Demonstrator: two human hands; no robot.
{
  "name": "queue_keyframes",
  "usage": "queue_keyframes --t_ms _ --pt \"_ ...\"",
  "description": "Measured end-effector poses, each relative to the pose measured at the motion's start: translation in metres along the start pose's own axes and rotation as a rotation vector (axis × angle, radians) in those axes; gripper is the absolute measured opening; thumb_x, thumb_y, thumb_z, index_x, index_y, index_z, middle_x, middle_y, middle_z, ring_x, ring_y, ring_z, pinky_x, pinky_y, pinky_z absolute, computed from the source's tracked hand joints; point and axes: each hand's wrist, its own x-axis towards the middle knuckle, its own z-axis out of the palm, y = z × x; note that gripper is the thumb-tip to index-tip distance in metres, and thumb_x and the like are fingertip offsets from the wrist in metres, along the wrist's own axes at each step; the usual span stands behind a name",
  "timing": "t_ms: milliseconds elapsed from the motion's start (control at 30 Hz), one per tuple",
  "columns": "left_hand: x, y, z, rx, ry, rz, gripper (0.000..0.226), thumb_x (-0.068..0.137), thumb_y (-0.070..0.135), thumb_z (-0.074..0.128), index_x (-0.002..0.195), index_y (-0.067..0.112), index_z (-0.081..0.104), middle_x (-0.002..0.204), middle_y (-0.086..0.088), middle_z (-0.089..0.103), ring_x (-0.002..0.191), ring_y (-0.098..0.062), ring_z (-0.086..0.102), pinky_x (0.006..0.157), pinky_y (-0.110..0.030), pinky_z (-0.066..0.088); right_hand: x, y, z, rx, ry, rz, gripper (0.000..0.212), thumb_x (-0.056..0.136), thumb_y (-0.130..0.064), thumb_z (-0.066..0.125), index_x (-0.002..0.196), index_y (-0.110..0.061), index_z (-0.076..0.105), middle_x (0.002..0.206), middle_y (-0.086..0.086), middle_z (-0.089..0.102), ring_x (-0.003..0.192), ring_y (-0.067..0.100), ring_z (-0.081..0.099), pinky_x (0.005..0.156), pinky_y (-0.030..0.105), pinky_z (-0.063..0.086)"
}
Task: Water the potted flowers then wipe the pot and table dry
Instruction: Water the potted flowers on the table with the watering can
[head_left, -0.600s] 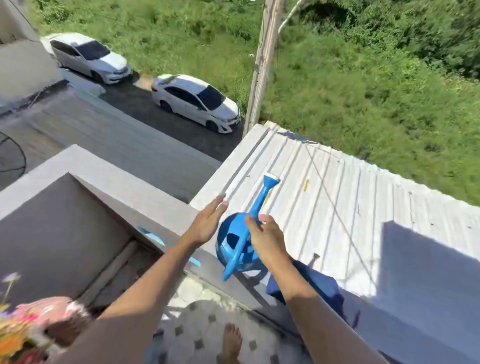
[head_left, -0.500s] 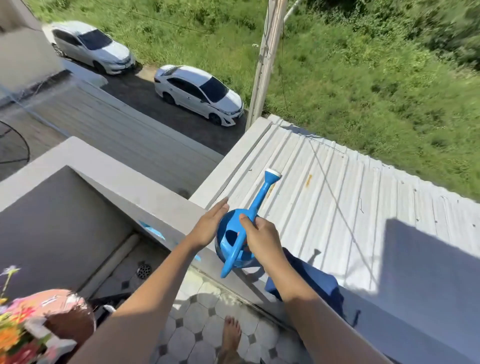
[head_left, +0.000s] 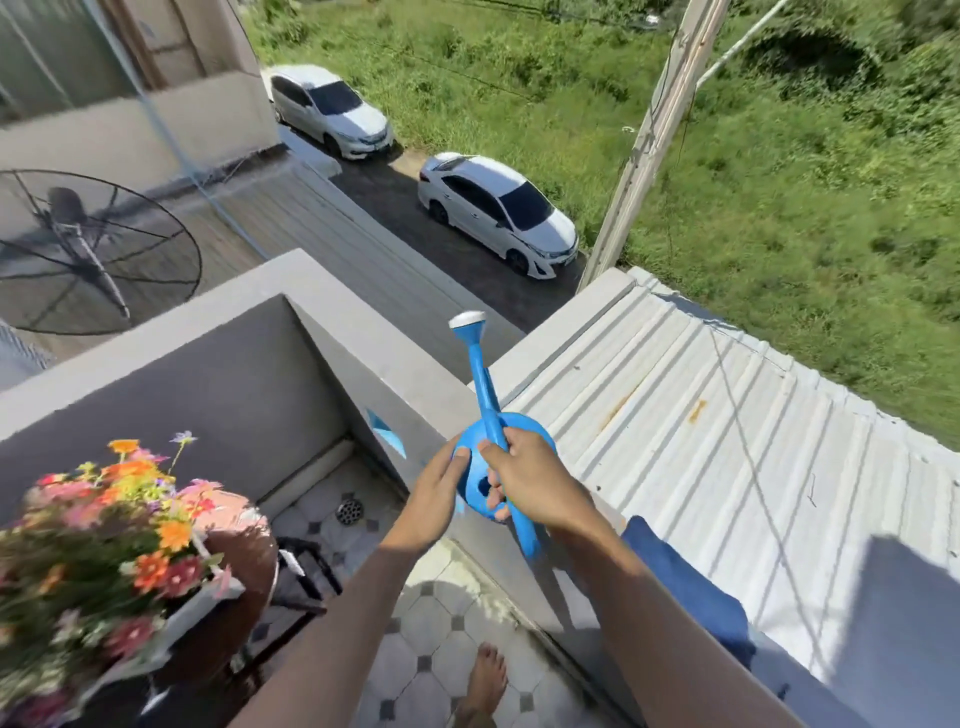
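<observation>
A blue watering can (head_left: 483, 415) with a white rose at the spout tip is held over the balcony wall, spout pointing up and away. My right hand (head_left: 530, 483) is closed around its handle. My left hand (head_left: 436, 493) lies flat against the can's round body on the left side. The potted flowers (head_left: 104, 535), orange, pink and red, stand at the lower left on a round brown table (head_left: 244, 577). A dark blue cloth (head_left: 691, 587) is draped over the wall behind my right forearm.
The grey balcony wall (head_left: 363, 343) runs diagonally under the can. Beyond it lie a corrugated metal roof (head_left: 727, 441), a utility pole and two white cars far below. The tiled floor (head_left: 431, 649) has a drain (head_left: 349, 511), and my bare foot (head_left: 483, 686) is visible.
The view swung left, bringing the flowers and table into sight. The can has come back toward the wall, its spout now more upright. My left hand moved onto the can's body.
</observation>
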Motion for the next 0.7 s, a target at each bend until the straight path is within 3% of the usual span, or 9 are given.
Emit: queue_keyframes --t_ms 100,200,267,367,433,467,533,600,700 --pt "-0.042 -0.009 -0.031 -0.089 0.233 -0.037 0.025 0.094 0.047 0.045 0.098 0.033 0.066 0.092 0.013 0.066 0.090 -0.010 0.059 0.090 -0.033 0.045 -0.020 -0.025 0.032 -0.211 -0.076 -0.079 0.022 0.101 -0.028 0.048 0.095 -0.009 0.059 0.067 0.010 0.056 0.050 0.025 0.056 0.056 0.040 0.054" --pt "-0.088 -0.006 -0.060 -0.158 0.395 -0.051 0.019 0.096 0.037 0.048 0.102 0.027 0.064 0.090 0.012 0.072 0.085 -0.006 0.062 0.079 -0.023 0.045 -0.045 -0.054 0.068 -0.567 -0.164 -0.211 0.029 0.102 -0.030 0.044 0.093 -0.007 0.059 0.080 0.012 0.060 0.069 0.028 0.060 0.074 0.042 0.057" --pt "-0.124 -0.001 -0.082 -0.063 0.530 -0.055 0.021 0.101 0.033 0.044 0.106 0.022 0.061 0.099 0.004 0.073 0.084 -0.002 0.059 0.071 -0.013 0.038 -0.065 -0.071 0.098 -0.762 -0.194 -0.321 0.028 0.104 -0.029 0.041 0.090 -0.008 0.054 0.089 0.014 0.059 0.086 0.033 0.064 0.080 0.040 0.053" --pt "-0.165 -0.005 -0.109 0.130 0.685 -0.039 0.052 0.096 0.056 0.035 0.106 0.013 0.061 0.100 -0.008 0.066 0.095 -0.026 0.060 0.082 -0.021 0.038 -0.088 -0.083 0.140 -0.891 -0.199 -0.447 0.029 0.104 -0.027 0.041 0.079 -0.013 0.045 0.098 0.020 0.059 0.100 0.036 0.060 0.076 0.037 0.038" --pt "-0.185 -0.007 -0.120 0.164 0.676 -0.017 0.065 0.091 0.069 0.026 0.101 0.014 0.060 0.096 -0.014 0.068 0.094 -0.034 0.063 0.083 -0.043 0.049 -0.095 -0.090 0.160 -0.863 -0.160 -0.469 0.027 0.101 -0.033 0.047 0.090 -0.010 0.056 0.104 0.017 0.064 0.098 0.035 0.058 0.072 0.032 0.036" --pt "-0.199 -0.010 -0.129 0.175 0.686 -0.004 0.063 0.092 0.069 0.025 0.097 0.016 0.059 0.088 -0.011 0.066 0.086 -0.031 0.063 0.076 -0.046 0.050 -0.102 -0.094 0.175 -0.851 -0.165 -0.490 0.029 0.101 -0.035 0.048 0.098 -0.009 0.059 0.105 0.015 0.064 0.095 0.033 0.059 0.072 0.033 0.039" --pt "-0.220 -0.005 -0.142 0.134 0.696 0.004 0.052 0.095 0.062 0.027 0.099 0.021 0.058 0.081 0.002 0.062 0.077 -0.016 0.060 0.068 -0.037 0.045 -0.113 -0.104 0.195 -0.868 -0.191 -0.516 0.030 0.102 -0.037 0.045 0.105 -0.012 0.062 0.103 0.013 0.063 0.091 0.031 0.060 0.076 0.038 0.047" --pt "-0.239 -0.005 -0.153 0.106 0.736 -0.025 0.052 0.096 0.061 0.025 0.104 0.022 0.059 0.087 0.002 0.064 0.082 -0.016 0.060 0.071 -0.036 0.044 -0.127 -0.115 0.215 -0.964 -0.229 -0.571 0.029 0.104 -0.032 0.042 0.087 -0.020 0.061 0.099 0.014 0.061 0.088 0.032 0.060 0.076 0.041 0.049" --pt "-0.255 -0.002 -0.163 0.117 0.765 -0.058 0.063 0.091 0.068 0.021 0.098 0.019 0.060 0.090 -0.003 0.066 0.086 -0.023 0.060 0.076 -0.041 0.045 -0.141 -0.130 0.233 -1.082 -0.227 -0.626 0.044 0.104 -0.036 0.046 0.062 -0.022 0.038 0.074 0.009 0.049 0.069 0.027 0.052 0.059 0.035 0.041"
